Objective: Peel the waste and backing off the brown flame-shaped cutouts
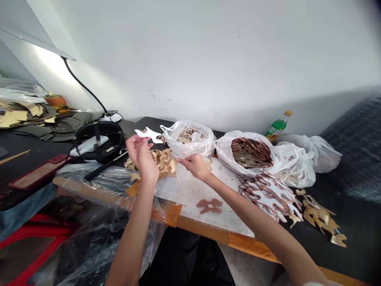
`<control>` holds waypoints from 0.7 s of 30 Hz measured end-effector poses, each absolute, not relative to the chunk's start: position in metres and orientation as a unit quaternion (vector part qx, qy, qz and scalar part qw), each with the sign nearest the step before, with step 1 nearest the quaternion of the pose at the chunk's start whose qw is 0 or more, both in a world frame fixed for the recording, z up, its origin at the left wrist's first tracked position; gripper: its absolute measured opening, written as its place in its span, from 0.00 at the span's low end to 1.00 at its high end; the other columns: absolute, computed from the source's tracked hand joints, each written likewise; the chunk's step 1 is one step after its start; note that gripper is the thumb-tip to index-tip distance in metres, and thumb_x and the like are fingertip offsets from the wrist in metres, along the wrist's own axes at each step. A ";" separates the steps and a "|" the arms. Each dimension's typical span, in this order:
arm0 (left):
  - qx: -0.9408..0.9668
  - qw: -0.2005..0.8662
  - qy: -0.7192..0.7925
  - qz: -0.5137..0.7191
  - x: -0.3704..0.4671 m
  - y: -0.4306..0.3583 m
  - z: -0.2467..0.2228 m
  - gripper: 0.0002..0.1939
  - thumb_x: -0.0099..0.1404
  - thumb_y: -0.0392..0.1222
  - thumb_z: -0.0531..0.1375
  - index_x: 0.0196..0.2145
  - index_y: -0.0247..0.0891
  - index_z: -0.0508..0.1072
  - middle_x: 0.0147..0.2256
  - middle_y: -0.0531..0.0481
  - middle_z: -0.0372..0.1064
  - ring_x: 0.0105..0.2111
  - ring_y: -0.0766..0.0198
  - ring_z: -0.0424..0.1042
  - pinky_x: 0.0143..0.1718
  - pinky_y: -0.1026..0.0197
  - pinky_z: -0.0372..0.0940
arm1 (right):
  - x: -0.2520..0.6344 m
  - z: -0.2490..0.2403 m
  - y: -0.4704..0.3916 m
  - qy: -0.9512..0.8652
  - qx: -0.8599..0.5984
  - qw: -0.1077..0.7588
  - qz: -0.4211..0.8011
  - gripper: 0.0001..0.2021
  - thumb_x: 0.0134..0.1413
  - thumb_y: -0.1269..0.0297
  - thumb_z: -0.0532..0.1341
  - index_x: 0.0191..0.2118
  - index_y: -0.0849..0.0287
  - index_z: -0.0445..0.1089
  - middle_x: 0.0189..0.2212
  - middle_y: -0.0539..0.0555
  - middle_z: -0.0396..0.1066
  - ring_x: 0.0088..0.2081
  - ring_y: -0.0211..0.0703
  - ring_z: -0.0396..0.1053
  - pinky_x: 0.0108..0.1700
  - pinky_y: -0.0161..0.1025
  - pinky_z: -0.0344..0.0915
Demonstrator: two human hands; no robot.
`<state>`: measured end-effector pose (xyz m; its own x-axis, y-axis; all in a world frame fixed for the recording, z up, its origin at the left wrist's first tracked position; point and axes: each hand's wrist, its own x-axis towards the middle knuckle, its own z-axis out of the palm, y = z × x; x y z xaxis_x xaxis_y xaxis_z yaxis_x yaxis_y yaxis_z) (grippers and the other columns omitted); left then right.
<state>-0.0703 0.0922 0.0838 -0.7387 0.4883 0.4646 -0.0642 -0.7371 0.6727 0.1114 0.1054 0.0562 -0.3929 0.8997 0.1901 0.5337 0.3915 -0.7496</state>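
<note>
My left hand point(142, 157) is raised over the table and pinches a white cut-out piece point(150, 135) with curved, pointed ends. Below and beside it lies a heap of tan cut-outs point(163, 162). At the right edge of that heap, my right hand point(195, 166) has its fingers closed, thumb pointing left; whatever is between the fingertips is too small to make out. A single brown cut-out point(209, 205), shaped like an X, lies flat on the white sheet point(190, 194) in front of me.
Behind my hands stands a white plastic bag of tan pieces point(184, 149). Right of it are a bag of brown pieces point(223, 149), a pile of white-faced cut-outs point(270, 196) and a green bottle point(276, 128). A black headset point(99, 141) and a phone point(41, 171) lie left.
</note>
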 end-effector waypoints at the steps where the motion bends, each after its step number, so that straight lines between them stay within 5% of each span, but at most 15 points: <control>1: 0.328 0.180 0.326 0.868 -0.068 0.083 0.086 0.11 0.62 0.41 0.65 0.41 0.42 0.69 0.39 0.52 0.69 0.41 0.64 0.74 0.40 0.65 0.67 | 0.101 0.054 0.115 -0.783 -0.462 0.279 0.308 0.30 0.67 0.49 0.63 0.15 0.58 0.62 0.14 0.47 0.58 0.23 0.36 0.58 0.29 0.37 0.53; 4: 0.342 0.245 0.350 0.837 -0.065 0.058 0.087 0.12 0.60 0.43 0.67 0.40 0.42 0.70 0.38 0.52 0.71 0.40 0.63 0.74 0.39 0.65 0.67 | 0.083 0.045 0.131 -0.802 -0.434 0.260 0.318 0.22 0.62 0.57 0.68 0.18 0.59 0.68 0.16 0.47 0.61 0.23 0.37 0.61 0.29 0.36 0.55; 8: 0.363 0.344 0.427 0.753 -0.073 0.036 0.081 0.16 0.60 0.53 0.66 0.38 0.41 0.70 0.34 0.51 0.73 0.36 0.62 0.75 0.36 0.64 0.67 | 0.096 0.044 0.118 -0.803 -0.409 0.320 0.294 0.05 0.62 0.65 0.63 0.37 0.59 0.77 0.27 0.50 0.72 0.30 0.41 0.68 0.35 0.37 0.62; 13: 0.442 0.420 0.525 0.594 -0.080 0.028 0.074 0.36 0.65 0.77 0.51 0.33 0.37 0.74 0.29 0.47 0.73 0.30 0.60 0.74 0.33 0.61 0.66 | 0.144 0.066 0.074 -0.877 -0.280 0.376 0.103 0.19 0.67 0.71 0.58 0.61 0.53 0.71 0.54 0.60 0.72 0.53 0.53 0.69 0.54 0.50 0.66; 17: 0.526 0.464 0.514 0.494 -0.070 0.031 0.069 0.40 0.68 0.79 0.44 0.30 0.38 0.73 0.28 0.48 0.71 0.30 0.60 0.71 0.35 0.60 0.65 | 0.163 0.085 0.049 -0.946 -0.165 0.251 -0.123 0.30 0.65 0.78 0.60 0.67 0.45 0.66 0.70 0.61 0.58 0.69 0.61 0.57 0.60 0.57 0.61; 21: 0.582 0.450 0.527 0.425 -0.058 0.041 0.059 0.40 0.70 0.78 0.41 0.28 0.40 0.71 0.27 0.50 0.67 0.30 0.60 0.66 0.35 0.59 0.62 | 0.166 0.089 0.047 -0.949 -0.135 0.218 -0.185 0.21 0.70 0.71 0.61 0.64 0.47 0.71 0.72 0.62 0.57 0.73 0.60 0.50 0.65 0.60 0.58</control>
